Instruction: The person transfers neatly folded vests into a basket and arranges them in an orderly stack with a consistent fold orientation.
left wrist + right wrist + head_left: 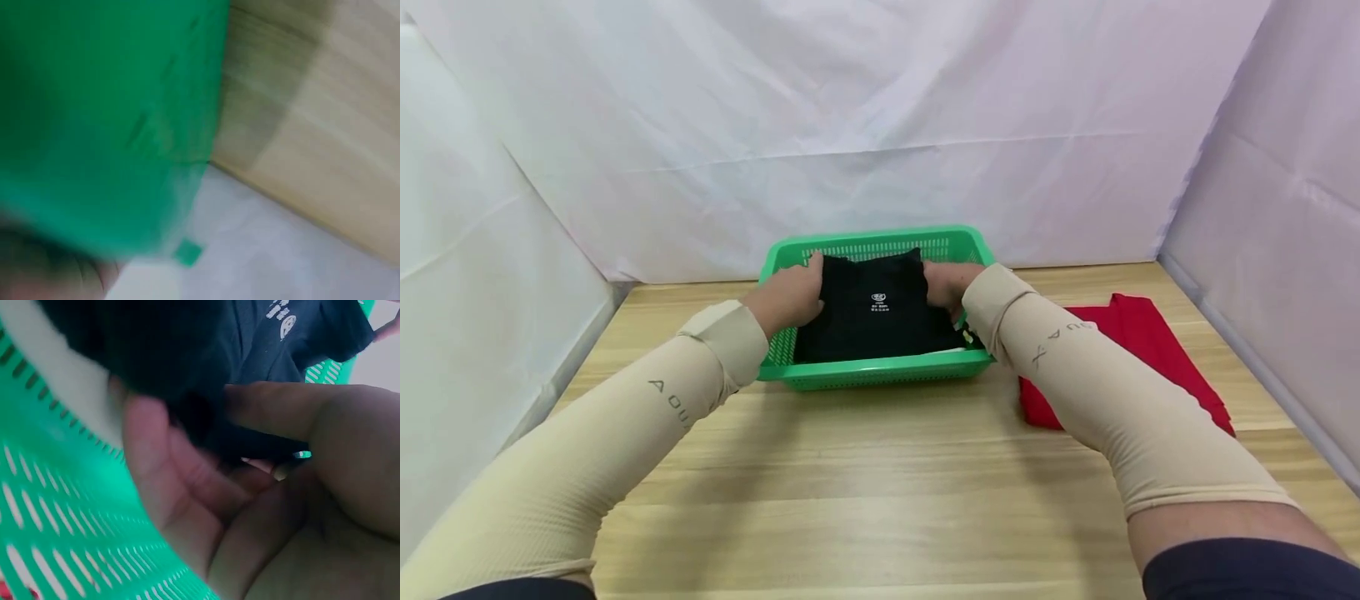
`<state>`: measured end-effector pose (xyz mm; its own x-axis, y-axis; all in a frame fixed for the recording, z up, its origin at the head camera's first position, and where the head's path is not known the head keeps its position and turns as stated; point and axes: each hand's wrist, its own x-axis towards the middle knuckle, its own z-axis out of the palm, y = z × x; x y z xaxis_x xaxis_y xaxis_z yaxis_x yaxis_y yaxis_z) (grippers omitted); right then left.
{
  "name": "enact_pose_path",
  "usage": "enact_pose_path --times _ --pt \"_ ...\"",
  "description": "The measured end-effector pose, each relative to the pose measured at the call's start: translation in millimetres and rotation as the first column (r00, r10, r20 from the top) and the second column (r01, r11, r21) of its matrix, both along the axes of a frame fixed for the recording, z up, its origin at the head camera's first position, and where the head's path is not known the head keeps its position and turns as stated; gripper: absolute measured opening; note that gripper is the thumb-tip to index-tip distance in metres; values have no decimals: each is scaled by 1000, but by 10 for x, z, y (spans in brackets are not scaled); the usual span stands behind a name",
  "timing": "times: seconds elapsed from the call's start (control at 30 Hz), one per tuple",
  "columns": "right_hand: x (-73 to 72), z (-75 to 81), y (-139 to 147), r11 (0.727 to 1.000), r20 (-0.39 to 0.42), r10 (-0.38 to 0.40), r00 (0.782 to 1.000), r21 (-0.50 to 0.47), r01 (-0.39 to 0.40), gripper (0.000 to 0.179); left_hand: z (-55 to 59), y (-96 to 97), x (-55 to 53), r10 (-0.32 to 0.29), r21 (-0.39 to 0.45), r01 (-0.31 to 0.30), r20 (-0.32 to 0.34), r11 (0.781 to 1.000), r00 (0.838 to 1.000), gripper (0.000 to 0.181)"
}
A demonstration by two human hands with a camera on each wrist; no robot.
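A black T-shirt (868,321) with a small white print lies in a green plastic basket (880,367), its upper edge raised. My left hand (793,293) pinches the shirt's upper left side, over the basket's left rim. In the left wrist view that hand (53,272) is blurred at the lower corner, with the basket's green wall (106,112) covering most of the picture. At the other side my right hand (946,283) grips the shirt inside the basket. The right wrist view has its curled fingers (147,434) and thumb around the dark cloth (169,344).
A folded red garment (1150,342) lies on the wooden table (865,475) to the right, partly behind my right forearm. White sheets (865,125) stand behind the table and along both sides. Something whitish lies under the shirt near the basket's front rim.
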<state>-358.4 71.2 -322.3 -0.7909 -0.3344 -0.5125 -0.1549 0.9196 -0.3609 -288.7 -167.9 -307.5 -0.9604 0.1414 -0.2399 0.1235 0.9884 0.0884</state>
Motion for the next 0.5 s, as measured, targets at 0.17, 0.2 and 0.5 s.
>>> enact_pose_path --times 0.17,0.2,0.5 --pt "14 16 50 999 10 22 1000 -29 -21 76 151 231 143 -151 -160 129 -132 979 980 63" --pt "8 10 62 999 8 27 1000 -33 -27 75 172 292 159 -178 -164 157 -125 974 976 59" --pt "39 -48 95 998 15 51 999 -22 -51 76 105 659 165 -237 -154 279 246 948 940 55"
